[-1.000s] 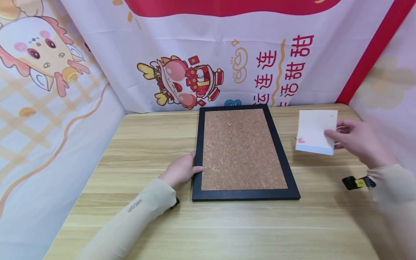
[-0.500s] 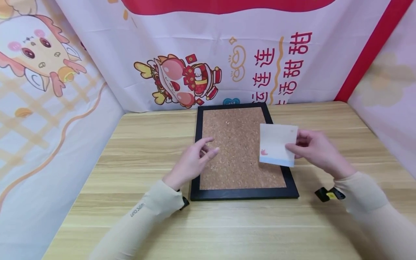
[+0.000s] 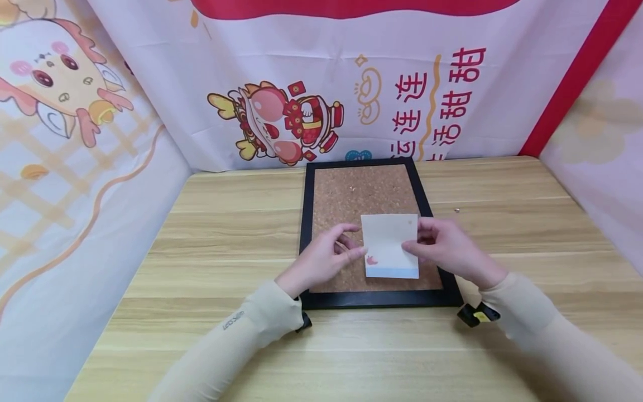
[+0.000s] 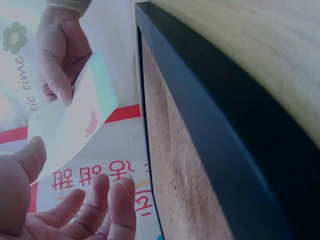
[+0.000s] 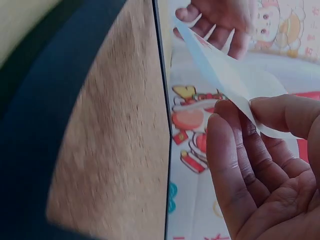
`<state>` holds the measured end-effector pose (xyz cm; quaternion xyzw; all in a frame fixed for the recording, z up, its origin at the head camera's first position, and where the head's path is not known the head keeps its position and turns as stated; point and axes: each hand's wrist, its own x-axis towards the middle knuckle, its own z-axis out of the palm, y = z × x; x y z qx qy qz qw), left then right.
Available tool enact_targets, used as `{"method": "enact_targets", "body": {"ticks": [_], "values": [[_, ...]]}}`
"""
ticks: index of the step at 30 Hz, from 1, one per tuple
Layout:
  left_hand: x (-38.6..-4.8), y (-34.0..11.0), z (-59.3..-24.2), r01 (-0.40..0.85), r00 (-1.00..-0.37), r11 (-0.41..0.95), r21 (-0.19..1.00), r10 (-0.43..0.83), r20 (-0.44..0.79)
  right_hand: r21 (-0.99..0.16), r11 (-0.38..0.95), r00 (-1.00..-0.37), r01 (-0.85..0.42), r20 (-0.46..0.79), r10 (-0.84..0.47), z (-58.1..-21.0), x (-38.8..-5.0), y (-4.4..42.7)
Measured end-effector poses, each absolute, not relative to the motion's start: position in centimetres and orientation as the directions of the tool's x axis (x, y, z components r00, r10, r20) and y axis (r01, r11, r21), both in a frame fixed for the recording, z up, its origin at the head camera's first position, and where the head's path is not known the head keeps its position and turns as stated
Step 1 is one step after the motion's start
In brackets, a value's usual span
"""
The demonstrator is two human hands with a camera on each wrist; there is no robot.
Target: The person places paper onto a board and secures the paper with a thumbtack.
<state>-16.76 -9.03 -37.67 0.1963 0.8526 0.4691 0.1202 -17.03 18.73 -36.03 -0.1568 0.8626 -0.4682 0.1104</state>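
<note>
My right hand [image 3: 447,245] pinches the right edge of a small white sheet of notepaper [image 3: 390,243] between thumb and fingers. The sheet has a blue band along its lower edge and a pink figure in one corner. It is held above a cork board [image 3: 336,195] with a black frame, which lies on the table. At the sheet's left edge is my left hand [image 3: 324,259], its thumb and fingers spread apart. In the left wrist view, the left thumb [image 4: 35,157] comes up by the notepaper [image 4: 75,120], while the other fingers stand away from it.
A tiny shiny object [image 3: 457,210] lies on the wooden table [image 3: 221,240] to the right of the board. Another small bright speck [image 3: 353,188] shows on the upper cork. Printed cloth [image 3: 281,44] hangs behind and at both sides.
The right hand has carried the notepaper leftward from beside the board to above it. My left hand has let go of the frame's left side and moved right toward the sheet.
</note>
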Motion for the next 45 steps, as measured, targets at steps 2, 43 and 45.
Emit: {"method": "enact_targets", "body": {"ticks": [2, 43, 45], "values": [[-16.8, -8.9, -37.9, 0.215, -0.887, 0.472, 0.855, 0.46, -0.031, -0.854, 0.495, -0.923, -0.16, -0.048, -0.382, -36.2, -16.9, 18.3], [-17.0, -8.3, -39.0, 0.168, -0.883, 0.671, 0.723, 0.428, -0.192, -0.771, 0.623, -0.888, -0.132, -0.187, -0.419, -35.8, -22.8, 16.4], [-17.0, -8.3, -38.9, 0.182, -0.88, 0.709, 0.681, 0.426, -0.208, -0.759, 0.635, -0.886, -0.145, -0.185, -0.424, -36.0, -23.1, 16.1]]}}
